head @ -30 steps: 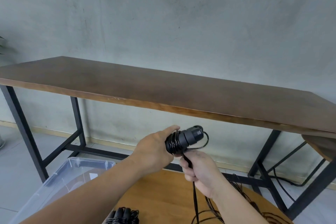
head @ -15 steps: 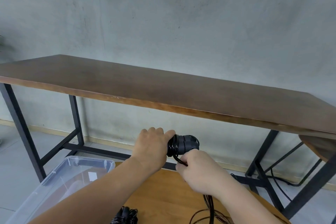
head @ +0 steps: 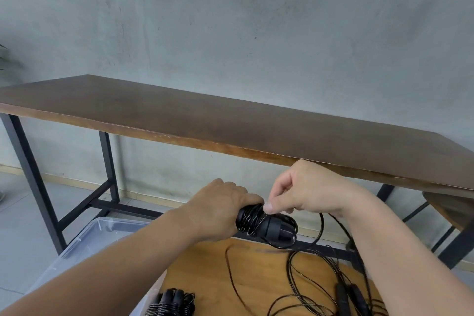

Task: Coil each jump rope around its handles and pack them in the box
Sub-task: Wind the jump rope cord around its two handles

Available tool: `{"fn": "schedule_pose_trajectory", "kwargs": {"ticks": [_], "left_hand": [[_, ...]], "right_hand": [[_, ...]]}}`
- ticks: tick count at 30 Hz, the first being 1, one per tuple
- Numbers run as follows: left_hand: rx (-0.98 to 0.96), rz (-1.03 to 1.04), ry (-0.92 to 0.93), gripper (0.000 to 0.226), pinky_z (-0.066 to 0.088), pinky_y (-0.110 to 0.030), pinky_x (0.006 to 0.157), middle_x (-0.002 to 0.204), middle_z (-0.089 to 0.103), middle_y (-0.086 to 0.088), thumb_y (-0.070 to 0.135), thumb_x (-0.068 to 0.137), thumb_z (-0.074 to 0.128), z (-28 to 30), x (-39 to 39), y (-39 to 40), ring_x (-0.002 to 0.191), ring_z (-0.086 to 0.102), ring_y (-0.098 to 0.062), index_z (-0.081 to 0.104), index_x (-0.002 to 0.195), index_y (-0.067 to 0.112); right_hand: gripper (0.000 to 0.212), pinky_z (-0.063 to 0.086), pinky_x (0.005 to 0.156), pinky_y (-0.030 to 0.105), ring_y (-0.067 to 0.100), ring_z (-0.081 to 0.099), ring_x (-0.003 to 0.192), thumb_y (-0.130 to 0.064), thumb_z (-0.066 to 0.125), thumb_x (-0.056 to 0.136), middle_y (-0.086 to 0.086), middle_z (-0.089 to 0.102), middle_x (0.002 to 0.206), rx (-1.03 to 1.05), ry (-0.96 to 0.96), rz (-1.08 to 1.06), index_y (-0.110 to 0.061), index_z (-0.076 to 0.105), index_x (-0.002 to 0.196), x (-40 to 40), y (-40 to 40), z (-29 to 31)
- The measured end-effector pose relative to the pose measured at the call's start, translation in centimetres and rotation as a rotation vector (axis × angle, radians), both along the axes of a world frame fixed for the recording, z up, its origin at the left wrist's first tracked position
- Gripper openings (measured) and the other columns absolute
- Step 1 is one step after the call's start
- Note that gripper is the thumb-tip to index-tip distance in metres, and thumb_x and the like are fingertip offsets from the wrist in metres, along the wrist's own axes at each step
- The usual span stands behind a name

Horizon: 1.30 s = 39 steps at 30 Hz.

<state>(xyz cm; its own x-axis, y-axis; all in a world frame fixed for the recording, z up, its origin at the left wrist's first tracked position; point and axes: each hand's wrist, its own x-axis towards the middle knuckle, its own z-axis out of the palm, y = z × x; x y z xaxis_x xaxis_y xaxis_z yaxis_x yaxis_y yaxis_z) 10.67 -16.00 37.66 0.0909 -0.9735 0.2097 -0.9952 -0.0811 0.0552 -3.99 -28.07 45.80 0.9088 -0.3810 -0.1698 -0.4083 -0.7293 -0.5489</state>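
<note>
My left hand [head: 220, 209] grips the black jump rope handles [head: 269, 224], held level above the small wooden table, with thin black cord wound round them near my fingers. My right hand [head: 305, 192] is above the handles and pinches the cord against the coil between thumb and fingertips. A loose loop of the cord [head: 319, 231] hangs off the handle ends to the right. A clear plastic box [head: 84, 244] stands at the lower left. A coiled rope bundle [head: 170, 304] lies at the bottom edge, beside the box.
Several loose black cords and uncoiled handles [head: 348, 297] lie tangled on the light wooden table [head: 205, 274] at lower right. A long dark wooden table [head: 205, 120] on black metal legs stands behind, against a grey wall.
My right hand rose from under the handles to above them, carrying the cord over the coil. The handles dropped lower and tilted down to the right. More of the lower table shows.
</note>
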Motion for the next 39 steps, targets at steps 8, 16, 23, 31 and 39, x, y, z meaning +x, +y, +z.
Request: {"fn": "schedule_pose_trajectory", "kwargs": {"ticks": [8, 16, 23, 31, 39], "left_hand": [[0.087, -0.063, 0.511, 0.051, 0.036, -0.011, 0.061, 0.074, 0.055, 0.019, 0.010, 0.082, 0.064, 0.9, -0.3, 1.7, 0.072, 0.053, 0.000, 0.045, 0.082, 0.057], [0.077, -0.089, 0.850, 0.052, 0.049, -0.021, 0.081, 0.099, 0.067, 0.004, 0.060, 0.070, 0.077, 0.8, -0.4, 1.9, 0.089, 0.062, -0.006, 0.062, 0.110, 0.031], [-0.094, 0.028, 0.894, 0.027, 0.040, -0.013, 0.066, 0.074, 0.059, 0.020, 0.061, 0.079, 0.066, -0.2, 0.7, 1.7, 0.069, 0.053, 0.003, 0.062, 0.094, 0.039], [-0.100, 0.242, 0.650, 0.046, 0.053, -0.033, 0.081, 0.091, 0.064, 0.010, 0.067, 0.081, 0.064, -1.0, 1.2, 1.6, 0.087, 0.061, -0.012, 0.055, 0.111, 0.035], [-0.070, 0.287, 0.015, 0.069, 0.045, -0.032, 0.090, 0.122, 0.058, 0.008, 0.061, 0.089, 0.053, -0.5, 1.5, 0.7, 0.108, 0.056, -0.018, 0.024, 0.148, 0.037]], "right_hand": [[0.011, 0.037, 0.052, 0.022, 0.011, 0.046, 0.053, -0.030, 0.080, 0.067, -0.001, 0.055, 0.057, 0.526, -0.186, 0.002, -0.020, 0.075, 0.069, 0.5, -2.6, -3.5], [0.041, 0.029, 0.062, 0.028, 0.015, 0.042, 0.063, -0.011, 0.057, 0.095, -0.001, 0.059, 0.063, 0.925, -0.492, -0.255, -0.018, 0.073, 0.059, 1.2, -2.2, -8.0], [0.032, 0.014, 0.051, 0.027, 0.010, 0.022, 0.049, -0.023, 0.051, 0.100, -0.001, 0.037, 0.060, 0.932, -0.552, -0.329, -0.016, 0.055, 0.069, 0.8, 1.0, -10.5], [0.034, 0.020, 0.043, 0.021, 0.010, 0.022, 0.046, -0.028, 0.041, 0.107, -0.002, 0.038, 0.059, 0.894, -0.412, -0.379, -0.003, 0.064, 0.104, 0.9, 3.9, -11.6], [0.035, 0.024, 0.048, 0.026, 0.010, 0.029, 0.045, -0.038, 0.044, 0.103, -0.005, 0.040, 0.060, 0.333, -0.106, -0.228, -0.013, 0.053, 0.080, 0.7, 5.2, -10.8]]}}
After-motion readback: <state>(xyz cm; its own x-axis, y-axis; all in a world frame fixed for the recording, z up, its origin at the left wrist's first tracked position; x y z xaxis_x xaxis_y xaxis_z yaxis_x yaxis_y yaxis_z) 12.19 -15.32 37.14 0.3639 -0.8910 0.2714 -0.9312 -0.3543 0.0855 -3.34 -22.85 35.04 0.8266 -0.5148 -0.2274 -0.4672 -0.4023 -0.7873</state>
